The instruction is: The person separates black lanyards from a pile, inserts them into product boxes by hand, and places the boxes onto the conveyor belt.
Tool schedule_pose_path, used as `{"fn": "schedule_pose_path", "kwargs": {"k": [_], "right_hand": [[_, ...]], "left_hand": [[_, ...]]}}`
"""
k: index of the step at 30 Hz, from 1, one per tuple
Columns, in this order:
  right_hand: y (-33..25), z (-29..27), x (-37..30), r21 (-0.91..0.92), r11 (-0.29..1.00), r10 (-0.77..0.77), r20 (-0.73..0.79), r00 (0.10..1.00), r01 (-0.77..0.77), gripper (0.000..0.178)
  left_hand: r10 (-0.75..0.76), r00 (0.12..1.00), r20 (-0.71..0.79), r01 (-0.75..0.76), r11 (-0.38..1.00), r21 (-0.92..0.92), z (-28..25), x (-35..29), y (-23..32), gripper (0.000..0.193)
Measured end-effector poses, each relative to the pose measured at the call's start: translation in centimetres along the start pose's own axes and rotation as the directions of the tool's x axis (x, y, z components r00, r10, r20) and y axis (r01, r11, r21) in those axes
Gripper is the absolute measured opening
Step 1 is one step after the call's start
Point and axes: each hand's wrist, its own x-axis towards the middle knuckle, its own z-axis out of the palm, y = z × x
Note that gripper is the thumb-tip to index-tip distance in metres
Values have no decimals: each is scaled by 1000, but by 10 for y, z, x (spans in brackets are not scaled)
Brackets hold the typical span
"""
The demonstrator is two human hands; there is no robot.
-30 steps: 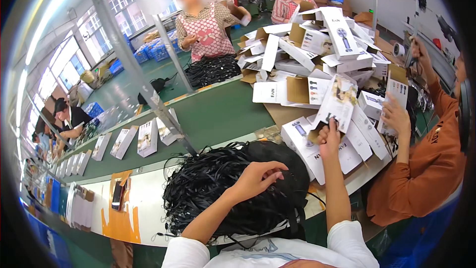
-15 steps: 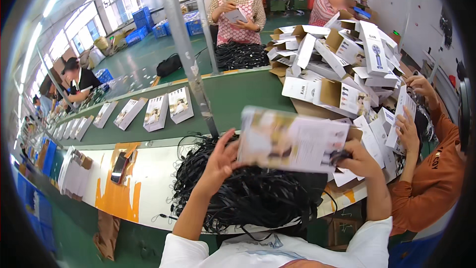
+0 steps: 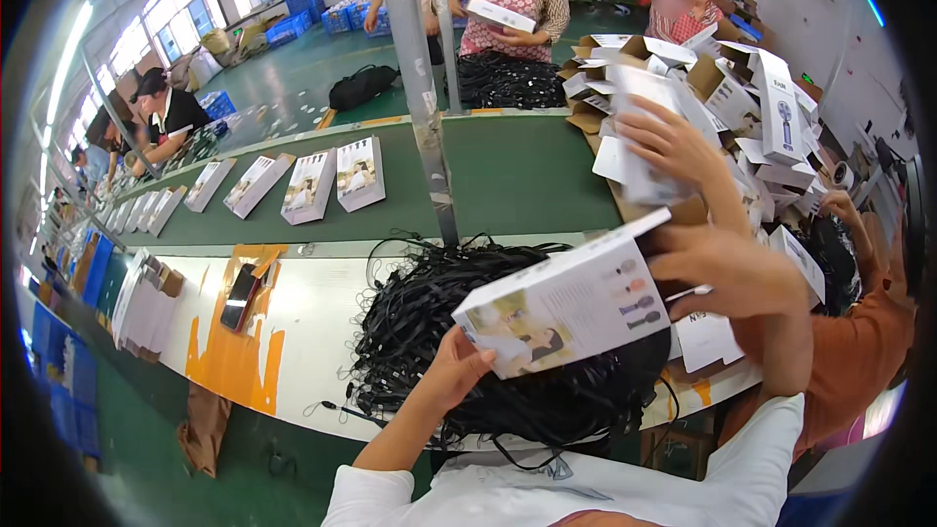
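A white printed fan box (image 3: 571,303) is tilted above a heap of black cord straps (image 3: 429,307). My left hand (image 3: 457,366) grips its lower left corner, thumb on the printed front. At the other end a top flap stands out. My right hand (image 3: 727,273) is beside that end, smeared by motion; whether its fingers touch the box or hold anything cannot be told. Just beyond, a co-worker's hand (image 3: 673,141) holds another white box (image 3: 644,127), blurred.
Open white boxes (image 3: 722,98) are piled at the right. Several boxes (image 3: 310,185) stand along the green belt (image 3: 508,181), behind a metal post (image 3: 415,68). At left lie a phone (image 3: 240,298) and stacked flat cartons (image 3: 144,303). Co-workers sit and stand around.
The box has dropped slightly and tilted, and my left hand now grips its corner. My right hand has moved off the box's end. The co-worker's hand has reached across with another box.
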Motion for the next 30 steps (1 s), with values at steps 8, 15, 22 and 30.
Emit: {"fn": "schedule_pose_path", "kwargs": {"k": [8, 15, 22, 30], "right_hand": [[7, 50, -19, 330, 906, 416, -575, 704, -265, 11], [5, 187, -28, 149, 900, 435, -236, 869, -410, 20], [-12, 186, -36, 148, 940, 342, -397, 852, -309, 15], [-3, 174, -58, 664, 713, 581, -379, 720, -226, 16]], "left_hand": [[137, 990, -25, -139, 982, -128, 0, 87, 16, 56], [10, 979, -203, -39, 990, -139, 14, 227, -1, 42], [64, 923, -379, -173, 950, -260, -15, 346, -31, 45], [-185, 979, -90, 199, 959, 201, 20, 288, -32, 55]]}}
